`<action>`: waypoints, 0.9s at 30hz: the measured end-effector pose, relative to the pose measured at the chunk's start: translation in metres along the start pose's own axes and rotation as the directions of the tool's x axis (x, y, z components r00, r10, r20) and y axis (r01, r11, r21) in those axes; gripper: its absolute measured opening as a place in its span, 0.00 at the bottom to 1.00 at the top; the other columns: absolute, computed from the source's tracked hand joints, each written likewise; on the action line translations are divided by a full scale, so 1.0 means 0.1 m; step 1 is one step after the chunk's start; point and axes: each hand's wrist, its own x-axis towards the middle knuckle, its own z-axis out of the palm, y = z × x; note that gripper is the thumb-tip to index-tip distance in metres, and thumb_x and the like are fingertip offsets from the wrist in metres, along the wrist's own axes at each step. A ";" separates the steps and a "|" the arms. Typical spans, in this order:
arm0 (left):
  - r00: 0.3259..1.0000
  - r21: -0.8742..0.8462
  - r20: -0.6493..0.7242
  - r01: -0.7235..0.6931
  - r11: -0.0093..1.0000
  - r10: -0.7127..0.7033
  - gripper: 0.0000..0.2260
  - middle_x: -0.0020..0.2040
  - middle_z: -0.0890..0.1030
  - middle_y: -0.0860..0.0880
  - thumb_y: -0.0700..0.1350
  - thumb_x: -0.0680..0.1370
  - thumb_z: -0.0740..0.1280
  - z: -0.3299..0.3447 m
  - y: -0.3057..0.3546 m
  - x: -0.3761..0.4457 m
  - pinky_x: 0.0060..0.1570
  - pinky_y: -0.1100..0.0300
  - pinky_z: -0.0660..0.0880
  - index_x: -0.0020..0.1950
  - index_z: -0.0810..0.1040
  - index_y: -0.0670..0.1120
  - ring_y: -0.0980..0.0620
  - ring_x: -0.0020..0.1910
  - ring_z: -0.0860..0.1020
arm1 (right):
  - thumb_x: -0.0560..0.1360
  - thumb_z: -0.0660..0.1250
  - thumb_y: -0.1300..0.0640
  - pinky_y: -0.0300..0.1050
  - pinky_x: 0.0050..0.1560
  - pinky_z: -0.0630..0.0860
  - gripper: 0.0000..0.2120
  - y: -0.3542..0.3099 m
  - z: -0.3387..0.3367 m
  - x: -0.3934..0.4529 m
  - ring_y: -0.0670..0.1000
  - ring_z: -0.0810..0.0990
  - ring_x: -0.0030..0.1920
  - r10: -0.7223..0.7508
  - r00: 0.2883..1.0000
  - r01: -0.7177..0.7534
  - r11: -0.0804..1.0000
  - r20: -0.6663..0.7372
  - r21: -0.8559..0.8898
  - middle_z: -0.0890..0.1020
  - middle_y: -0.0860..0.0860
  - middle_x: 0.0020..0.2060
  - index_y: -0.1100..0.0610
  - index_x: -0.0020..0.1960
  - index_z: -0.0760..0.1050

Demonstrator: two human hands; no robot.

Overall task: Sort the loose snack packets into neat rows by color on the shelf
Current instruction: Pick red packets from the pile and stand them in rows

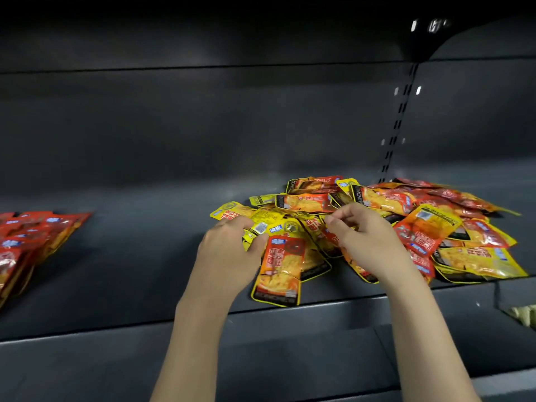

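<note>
A loose heap of yellow, orange and red snack packets (429, 227) lies on the dark shelf (139, 256), right of centre. My left hand (229, 250) grips a small bunch of yellow packets (261, 220) at the heap's left edge, thumb over an orange packet (280, 274) that reaches the shelf's front lip. My right hand (362, 236) is over the middle of the heap, fingers curled and pinching the edge of a yellow packet; the pinched edge is mostly hidden. A row of red packets (26, 242) lies at the far left.
The shelf's back wall (203, 126) rises behind the packets, with a slotted upright (397, 123) at the right. The front lip (319, 307) runs below my hands. A lower shelf corner with pale items (522, 314) shows at the right edge.
</note>
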 end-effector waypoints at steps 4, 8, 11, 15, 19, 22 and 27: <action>0.995 0.060 0.008 0.095 0.994 -0.095 0.22 0.55 0.78 0.46 0.57 0.75 0.66 0.14 0.12 -0.07 0.52 0.57 0.69 0.65 0.74 0.49 0.46 0.56 0.76 | 0.76 0.65 0.50 0.48 0.46 0.76 0.04 0.12 -0.20 -0.03 0.51 0.79 0.42 -0.001 1.000 0.001 1.000 0.020 -0.021 0.79 0.44 0.40 0.49 0.43 0.75; 0.960 0.201 0.157 0.200 0.959 -0.233 0.33 0.64 0.72 0.47 0.65 0.70 0.67 0.35 0.20 -0.12 0.58 0.52 0.70 0.71 0.66 0.53 0.45 0.65 0.70 | 0.76 0.65 0.51 0.38 0.36 0.67 0.05 0.22 -0.41 -0.05 0.43 0.74 0.37 -0.015 1.000 0.015 0.998 0.003 -0.057 0.78 0.43 0.38 0.51 0.45 0.76; 0.934 0.246 0.212 0.233 0.941 -0.287 0.38 0.65 0.69 0.46 0.64 0.67 0.70 0.46 0.24 -0.11 0.60 0.51 0.70 0.72 0.62 0.52 0.43 0.66 0.69 | 0.77 0.65 0.51 0.36 0.36 0.67 0.05 0.30 -0.52 -0.05 0.43 0.74 0.38 -0.017 1.000 0.016 0.997 -0.017 -0.082 0.77 0.42 0.38 0.52 0.45 0.75; 0.934 0.097 0.170 0.301 0.949 -0.314 0.40 0.63 0.74 0.47 0.58 0.66 0.75 0.47 0.25 -0.08 0.56 0.53 0.70 0.72 0.61 0.51 0.44 0.62 0.73 | 0.77 0.64 0.51 0.38 0.36 0.68 0.05 0.34 -0.56 -0.02 0.46 0.75 0.39 -0.011 1.000 0.011 0.996 -0.004 -0.086 0.77 0.43 0.39 0.52 0.46 0.75; 0.958 -0.101 0.051 0.286 0.953 -0.282 0.26 0.46 0.78 0.52 0.51 0.67 0.76 0.47 0.28 -0.04 0.52 0.53 0.74 0.59 0.69 0.49 0.45 0.52 0.77 | 0.77 0.64 0.51 0.40 0.37 0.70 0.04 0.33 -0.54 0.06 0.50 0.78 0.39 0.000 1.000 0.001 0.998 0.019 -0.061 0.79 0.45 0.38 0.50 0.44 0.74; 0.961 -0.200 -0.050 0.255 0.946 -0.270 0.17 0.42 0.79 0.52 0.52 0.69 0.74 0.45 0.24 0.01 0.47 0.54 0.75 0.52 0.75 0.46 0.47 0.47 0.79 | 0.78 0.64 0.51 0.44 0.39 0.71 0.05 0.28 -0.53 0.20 0.52 0.77 0.39 -0.022 1.000 0.023 0.996 0.012 -0.087 0.78 0.47 0.38 0.50 0.44 0.73; 0.936 -0.262 -0.217 0.218 0.940 -0.278 0.11 0.39 0.80 0.52 0.52 0.71 0.73 0.33 0.22 0.08 0.41 0.59 0.68 0.45 0.78 0.47 0.49 0.43 0.78 | 0.77 0.61 0.59 0.41 0.41 0.69 0.09 0.16 -0.60 0.64 0.53 0.77 0.47 -0.026 1.000 0.026 0.977 0.004 -0.211 0.79 0.52 0.51 0.53 0.56 0.72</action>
